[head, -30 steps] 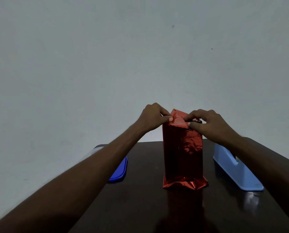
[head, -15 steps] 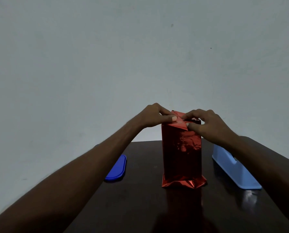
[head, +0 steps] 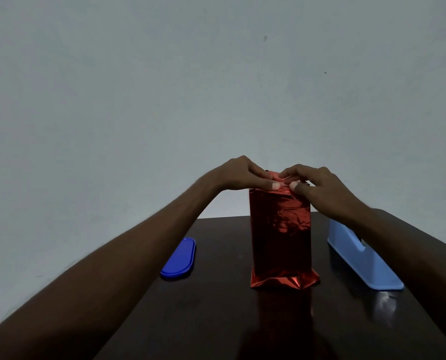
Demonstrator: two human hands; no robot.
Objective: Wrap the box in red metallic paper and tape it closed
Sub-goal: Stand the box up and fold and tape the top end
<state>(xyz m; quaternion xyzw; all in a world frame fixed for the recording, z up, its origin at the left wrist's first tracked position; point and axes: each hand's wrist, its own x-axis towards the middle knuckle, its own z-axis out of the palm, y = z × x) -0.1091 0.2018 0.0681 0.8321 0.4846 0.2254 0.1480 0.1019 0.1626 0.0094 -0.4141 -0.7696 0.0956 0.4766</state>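
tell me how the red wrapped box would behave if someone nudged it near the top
The red wrapped box stands tall on a narrow end, so it would probably tip rather than slide. Its foil looks glossy and creased, likely slippery. Both hands, left hand and right hand, steady its top.

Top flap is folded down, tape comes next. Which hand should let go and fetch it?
Probably the right hand: the light blue tape dispenser stands right below its forearm, while the left hand can hold the fold on the box.
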